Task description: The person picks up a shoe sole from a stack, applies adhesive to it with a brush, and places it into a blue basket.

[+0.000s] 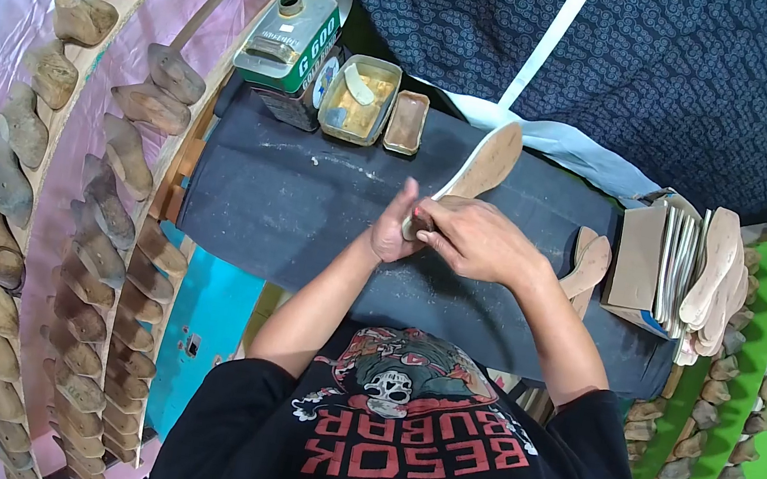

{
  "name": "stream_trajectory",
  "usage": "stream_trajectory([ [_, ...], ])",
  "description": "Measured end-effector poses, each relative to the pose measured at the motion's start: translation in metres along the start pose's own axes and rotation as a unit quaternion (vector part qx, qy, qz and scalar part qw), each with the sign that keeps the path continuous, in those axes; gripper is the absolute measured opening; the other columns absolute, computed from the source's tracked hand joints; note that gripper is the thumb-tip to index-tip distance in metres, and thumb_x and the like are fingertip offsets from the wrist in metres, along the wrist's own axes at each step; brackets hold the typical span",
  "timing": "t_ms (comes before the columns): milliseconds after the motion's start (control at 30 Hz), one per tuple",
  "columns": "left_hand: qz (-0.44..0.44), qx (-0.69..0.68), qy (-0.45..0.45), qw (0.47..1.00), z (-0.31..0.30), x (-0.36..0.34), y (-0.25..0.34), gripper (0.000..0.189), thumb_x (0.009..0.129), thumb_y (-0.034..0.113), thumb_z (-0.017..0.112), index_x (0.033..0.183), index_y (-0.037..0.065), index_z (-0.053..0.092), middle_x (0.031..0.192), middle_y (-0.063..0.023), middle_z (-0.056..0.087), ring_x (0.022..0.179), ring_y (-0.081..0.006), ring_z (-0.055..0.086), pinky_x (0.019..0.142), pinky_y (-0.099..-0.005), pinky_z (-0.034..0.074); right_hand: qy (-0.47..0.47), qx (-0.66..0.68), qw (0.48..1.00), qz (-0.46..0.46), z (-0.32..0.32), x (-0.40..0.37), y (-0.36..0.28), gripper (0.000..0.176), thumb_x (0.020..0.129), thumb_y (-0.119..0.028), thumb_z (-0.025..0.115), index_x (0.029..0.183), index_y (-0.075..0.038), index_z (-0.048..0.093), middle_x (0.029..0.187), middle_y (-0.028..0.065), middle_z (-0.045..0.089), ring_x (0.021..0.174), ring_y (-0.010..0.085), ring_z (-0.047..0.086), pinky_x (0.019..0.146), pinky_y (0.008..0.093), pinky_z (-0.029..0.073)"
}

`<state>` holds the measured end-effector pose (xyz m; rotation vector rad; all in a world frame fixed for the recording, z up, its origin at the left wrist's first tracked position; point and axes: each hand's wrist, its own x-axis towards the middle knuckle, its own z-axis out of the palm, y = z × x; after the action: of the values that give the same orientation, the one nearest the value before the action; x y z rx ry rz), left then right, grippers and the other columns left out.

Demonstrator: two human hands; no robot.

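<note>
A tan shoe insole with a pale edge is held up over the dark work table, its wide end pointing away from me. My left hand grips its narrow heel end, with the thumb pointing up. Over the same end, my right hand is closed, its fingers curled. A small reddish-brown patch shows at its fingertips; I cannot make out what it is. More insoles lie on the table to the right of my right hand.
At the back left stand a metal can, a plastic tub and a small brown tray. A cardboard box of upright insoles stands right, with loose insoles beside it. Shoe lasts line racks on both sides.
</note>
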<state>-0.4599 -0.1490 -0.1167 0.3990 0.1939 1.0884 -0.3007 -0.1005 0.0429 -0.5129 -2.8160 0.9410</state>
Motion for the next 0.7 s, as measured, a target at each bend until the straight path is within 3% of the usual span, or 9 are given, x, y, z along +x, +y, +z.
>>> stream_trajectory([
  [67,-0.004,0.059,0.075,0.995,-0.007,-0.001,-0.006,0.072,0.105,0.062,0.035,0.145,0.003,0.049,0.129,-0.0104,0.064,0.12,-0.022,0.061,0.104,-0.0362,0.047,0.002,0.0,1.0,-0.006,0.001,0.0,0.005,0.021,0.096,-0.019,0.059,0.104,-0.001,0.053,0.094,0.0207,0.062,0.093,0.0434,0.06,0.081,0.0522,0.045],
  [100,-0.022,-0.018,0.025,0.999,-0.013,-0.003,-0.003,0.053,0.109,0.043,0.04,0.141,0.003,0.052,0.128,-0.0097,0.064,0.118,-0.0211,0.062,0.103,-0.0359,0.049,0.005,0.003,1.0,-0.01,0.002,0.0,0.006,0.021,0.096,-0.019,0.059,0.104,-0.001,0.053,0.093,0.0205,0.062,0.094,0.0431,0.06,0.083,0.0524,0.045],
  [233,0.01,-0.008,0.036,0.999,-0.019,-0.005,-0.005,0.045,0.105,0.029,0.046,0.143,0.003,0.049,0.125,-0.009,0.064,0.112,-0.0187,0.065,0.096,-0.0352,0.055,-0.008,0.017,1.0,0.009,0.002,0.003,0.009,0.025,0.096,-0.024,0.059,0.103,0.0,0.055,0.092,0.021,0.061,0.096,0.0441,0.057,0.092,0.0535,0.042],
  [367,0.001,-0.033,0.029,0.999,-0.02,-0.001,0.004,0.052,0.101,0.021,0.041,0.15,0.003,0.038,0.126,-0.0108,0.064,0.108,-0.0162,0.067,0.096,-0.0341,0.055,0.0,-0.022,1.0,0.0,0.016,-0.005,0.02,0.023,0.094,-0.021,0.061,0.103,0.0,0.057,0.095,0.0212,0.065,0.099,0.0429,0.06,0.095,0.0498,0.043],
  [467,0.033,0.003,0.064,0.997,0.001,0.003,0.005,0.056,0.099,0.025,0.037,0.15,0.001,0.038,0.129,-0.0139,0.063,0.114,-0.0206,0.066,0.1,-0.0362,0.054,-0.005,0.029,0.999,0.019,0.015,-0.012,0.019,0.023,0.095,-0.021,0.061,0.104,0.0,0.057,0.097,0.0219,0.065,0.102,0.0425,0.06,0.093,0.0516,0.044],
  [500,0.042,0.052,0.018,0.998,0.022,0.005,0.014,0.062,0.097,0.03,0.035,0.15,-0.002,0.038,0.136,-0.0191,0.06,0.121,-0.026,0.063,0.106,-0.0407,0.05,0.007,0.031,0.999,0.041,0.011,-0.016,0.015,0.024,0.096,-0.021,0.06,0.105,0.001,0.057,0.096,0.022,0.066,0.1,0.0427,0.061,0.089,0.0515,0.047],
  [567,0.042,-0.009,0.024,0.999,0.022,0.005,0.012,0.063,0.097,0.032,0.035,0.149,-0.003,0.039,0.141,-0.0209,0.057,0.125,-0.0281,0.06,0.11,-0.0424,0.046,0.022,0.03,0.997,0.064,0.008,-0.023,0.015,0.024,0.096,-0.021,0.059,0.106,0.001,0.058,0.096,0.0221,0.066,0.097,0.0429,0.062,0.086,0.0513,0.049],
  [633,0.056,-0.045,-0.007,0.997,0.013,0.005,0.012,0.067,0.097,0.036,0.035,0.149,-0.006,0.039,0.151,-0.0236,0.048,0.134,-0.0315,0.054,0.118,-0.0449,0.037,0.163,0.087,0.981,0.053,0.011,-0.03,0.02,0.023,0.099,-0.019,0.058,0.107,0.002,0.057,0.095,0.0201,0.068,0.086,0.0396,0.066,0.076,0.0457,0.053],
  [700,0.067,-0.094,-0.053,0.992,0.01,0.008,0.012,0.068,0.098,0.037,0.035,0.15,-0.005,0.039,0.152,-0.0231,0.047,0.136,-0.0319,0.052,0.118,-0.0447,0.036,0.238,0.109,0.963,0.065,0.012,-0.029,0.02,0.021,0.099,-0.017,0.059,0.108,0.002,0.057,0.095,0.0188,0.069,0.082,0.0376,0.067,0.074,0.0431,0.054],
])
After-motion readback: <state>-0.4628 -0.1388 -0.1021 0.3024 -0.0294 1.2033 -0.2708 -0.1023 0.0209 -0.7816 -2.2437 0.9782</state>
